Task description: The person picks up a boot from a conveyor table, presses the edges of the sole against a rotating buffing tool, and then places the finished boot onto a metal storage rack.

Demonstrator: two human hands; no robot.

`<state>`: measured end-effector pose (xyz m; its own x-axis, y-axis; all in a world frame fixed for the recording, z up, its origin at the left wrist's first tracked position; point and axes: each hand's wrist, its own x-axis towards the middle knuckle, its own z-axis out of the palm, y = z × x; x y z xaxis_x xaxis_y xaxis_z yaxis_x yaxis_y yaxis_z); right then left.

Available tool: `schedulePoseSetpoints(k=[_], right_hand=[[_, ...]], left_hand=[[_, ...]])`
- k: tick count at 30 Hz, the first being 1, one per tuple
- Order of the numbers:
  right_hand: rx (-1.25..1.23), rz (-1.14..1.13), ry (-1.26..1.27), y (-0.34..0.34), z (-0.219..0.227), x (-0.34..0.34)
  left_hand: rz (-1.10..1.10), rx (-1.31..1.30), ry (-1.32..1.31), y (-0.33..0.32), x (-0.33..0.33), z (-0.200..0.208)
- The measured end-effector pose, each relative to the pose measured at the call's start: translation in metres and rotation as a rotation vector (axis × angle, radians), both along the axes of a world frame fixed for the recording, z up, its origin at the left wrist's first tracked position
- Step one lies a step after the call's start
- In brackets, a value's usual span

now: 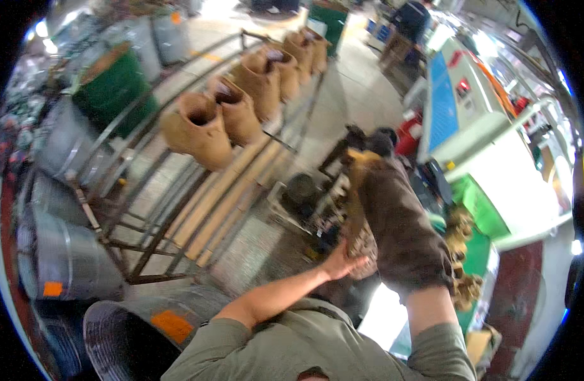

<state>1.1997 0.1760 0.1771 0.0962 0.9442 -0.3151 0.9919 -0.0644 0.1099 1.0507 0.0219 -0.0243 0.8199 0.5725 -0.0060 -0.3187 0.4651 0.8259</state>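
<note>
Brown cover (403, 222) sheathes a worker's right forearm on a shop floor; the right hand is out of sight at the end of that arm, so whether it is open or closed, or has hold of anything, cannot be told; the left hand (344, 261), bare and partly closed, has its fingers and thumb on the mottled lower end of a tan piece (364, 246), which lies alongside the cover, in front of the worker's body; just beyond, a dark machine (333, 209) is partly hidden and blurred; to the left, a row of open-topped tan forms (257, 86) stands on a metal rack (153, 278) with wooden slats (225, 197); a grey bin (196, 301) with an orange label lies nearest the worker, a green bin (111, 95) stands beyond the rack; at right, yellowish parts (464, 244) sit on a green desk (484, 270) near a white machine (508, 165); another person (409, 28) stands in the background.
</note>
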Motion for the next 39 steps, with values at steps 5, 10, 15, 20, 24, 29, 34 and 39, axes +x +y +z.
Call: schedulePoseSetpoints(k=[5,10,15,20,24,29,34,39], right_hand=[[0.130,0.006,0.180,-0.098,-0.018,0.010],[0.038,-0.332,0.561,-0.190,-0.076,0.060],[0.336,-0.493,1.370,-0.295,-0.200,0.106],[0.375,-0.641,1.741,-0.347,-0.304,0.121],[0.456,-0.715,1.537,-0.378,-0.331,0.133],[0.527,-0.694,1.755,-0.372,-0.277,0.141],[0.459,-0.430,1.681,-0.309,-0.206,0.108],[0.371,-0.147,1.823,-0.205,-0.157,0.035]], left_hand=[[-0.006,0.456,0.359,-0.006,-0.026,-0.037],[-0.185,0.902,0.605,-0.024,-0.042,-0.075],[-0.508,1.203,0.968,-0.009,-0.023,-0.024],[-0.062,-0.231,0.255,0.023,0.039,0.008],[0.294,-0.669,-0.016,0.016,0.126,0.033],[0.392,-0.629,-0.050,0.004,0.138,0.045],[0.527,-0.560,-0.125,-0.045,0.010,0.099],[1.175,-0.282,-0.232,-0.114,-0.161,0.112]])
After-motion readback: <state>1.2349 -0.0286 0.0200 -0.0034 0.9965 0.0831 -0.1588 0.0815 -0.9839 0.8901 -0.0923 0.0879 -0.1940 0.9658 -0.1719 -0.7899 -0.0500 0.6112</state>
